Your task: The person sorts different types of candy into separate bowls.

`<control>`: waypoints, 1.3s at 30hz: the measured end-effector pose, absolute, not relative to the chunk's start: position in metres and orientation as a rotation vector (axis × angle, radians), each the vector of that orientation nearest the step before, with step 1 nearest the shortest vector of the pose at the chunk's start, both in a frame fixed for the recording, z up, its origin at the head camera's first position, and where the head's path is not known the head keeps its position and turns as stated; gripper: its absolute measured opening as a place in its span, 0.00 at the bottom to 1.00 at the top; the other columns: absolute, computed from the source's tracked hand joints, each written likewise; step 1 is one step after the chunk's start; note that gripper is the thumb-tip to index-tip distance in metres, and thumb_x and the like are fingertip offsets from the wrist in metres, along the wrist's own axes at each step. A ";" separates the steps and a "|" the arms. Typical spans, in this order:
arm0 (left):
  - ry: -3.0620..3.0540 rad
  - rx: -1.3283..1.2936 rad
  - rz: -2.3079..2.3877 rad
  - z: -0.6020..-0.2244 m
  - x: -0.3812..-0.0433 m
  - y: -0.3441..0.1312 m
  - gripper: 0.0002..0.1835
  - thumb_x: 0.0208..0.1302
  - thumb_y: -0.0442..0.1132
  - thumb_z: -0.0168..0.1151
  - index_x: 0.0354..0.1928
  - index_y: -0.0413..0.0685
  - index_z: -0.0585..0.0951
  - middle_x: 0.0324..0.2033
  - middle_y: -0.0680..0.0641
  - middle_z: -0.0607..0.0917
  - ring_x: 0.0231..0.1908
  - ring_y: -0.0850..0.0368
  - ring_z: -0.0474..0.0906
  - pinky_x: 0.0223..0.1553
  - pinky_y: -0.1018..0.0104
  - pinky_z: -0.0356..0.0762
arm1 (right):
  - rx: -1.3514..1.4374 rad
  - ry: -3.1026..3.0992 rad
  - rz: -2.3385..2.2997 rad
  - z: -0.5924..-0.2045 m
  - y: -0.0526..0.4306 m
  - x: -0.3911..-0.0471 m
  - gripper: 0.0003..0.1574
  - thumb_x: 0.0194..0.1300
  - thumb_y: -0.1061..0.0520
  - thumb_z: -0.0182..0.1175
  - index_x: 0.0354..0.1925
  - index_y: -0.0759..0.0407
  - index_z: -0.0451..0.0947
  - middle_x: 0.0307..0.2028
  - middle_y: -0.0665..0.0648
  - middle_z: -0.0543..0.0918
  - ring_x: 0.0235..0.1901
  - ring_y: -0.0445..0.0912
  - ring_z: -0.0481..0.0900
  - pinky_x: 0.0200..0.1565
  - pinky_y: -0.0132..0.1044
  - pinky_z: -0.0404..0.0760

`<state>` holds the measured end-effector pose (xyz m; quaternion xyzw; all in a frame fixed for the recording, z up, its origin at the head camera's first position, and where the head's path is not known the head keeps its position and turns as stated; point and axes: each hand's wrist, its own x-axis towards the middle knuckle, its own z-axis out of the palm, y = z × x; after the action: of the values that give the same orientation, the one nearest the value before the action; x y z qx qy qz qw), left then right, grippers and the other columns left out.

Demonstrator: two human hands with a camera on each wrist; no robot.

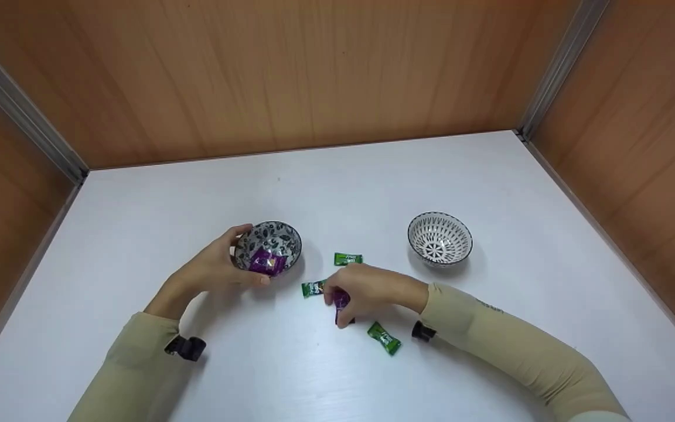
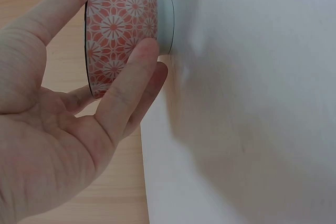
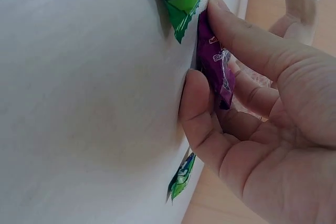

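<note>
My left hand (image 1: 220,264) grips a small bowl (image 1: 279,235) by its side, thumb and fingers spread around the rim. The bowl is dark floral inside; the left wrist view shows its red outer wall (image 2: 118,24) with white flowers and a pale foot. Inside it lies purple-wrapped candy (image 1: 267,262). To the right, my right hand (image 1: 367,287) pinches another purple-wrapped candy (image 3: 216,61) between thumb and fingers, low at the white table. Green-wrapped candies lie about this hand: one beyond it (image 1: 348,258), one by its fingertips (image 1: 313,288), one nearer me (image 1: 384,338).
A second bowl (image 1: 440,240), white inside with dark dashes, stands on the table (image 1: 314,193) to the right. Wood-grain panels (image 1: 314,76) enclose the table at the back and both sides, with metal strips at the corners.
</note>
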<state>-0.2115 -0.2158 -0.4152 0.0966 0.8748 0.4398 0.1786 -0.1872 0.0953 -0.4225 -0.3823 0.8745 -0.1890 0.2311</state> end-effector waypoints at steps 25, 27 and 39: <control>2.448 0.274 1.275 -0.412 -0.210 -0.216 0.67 0.41 0.50 0.87 0.80 0.48 0.52 0.69 0.30 0.62 0.68 0.32 0.64 0.67 0.38 0.65 | -0.946 2.252 -0.649 -0.422 0.100 -0.211 0.18 0.50 0.52 0.81 0.40 0.49 0.86 0.37 0.42 0.82 0.39 0.38 0.76 0.45 0.33 0.78; 2.451 0.272 1.278 -0.412 -0.210 -0.217 0.67 0.41 0.49 0.87 0.80 0.48 0.52 0.69 0.31 0.62 0.67 0.33 0.64 0.67 0.39 0.65 | -0.967 2.228 -0.659 -0.421 0.102 -0.211 0.18 0.53 0.55 0.80 0.42 0.51 0.86 0.37 0.43 0.82 0.39 0.38 0.77 0.45 0.32 0.77; 2.465 0.292 1.262 -0.414 -0.210 -0.216 0.68 0.42 0.51 0.86 0.80 0.47 0.51 0.69 0.29 0.62 0.68 0.31 0.63 0.67 0.37 0.64 | -1.093 2.194 -0.770 -0.419 0.105 -0.204 0.22 0.54 0.66 0.76 0.47 0.54 0.83 0.42 0.46 0.86 0.44 0.37 0.82 0.55 0.31 0.78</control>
<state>-0.2103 -0.2162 -0.4139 0.1033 0.8712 0.4459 0.1774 -0.2041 0.1053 -0.4191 -0.4081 0.8193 -0.2874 0.2821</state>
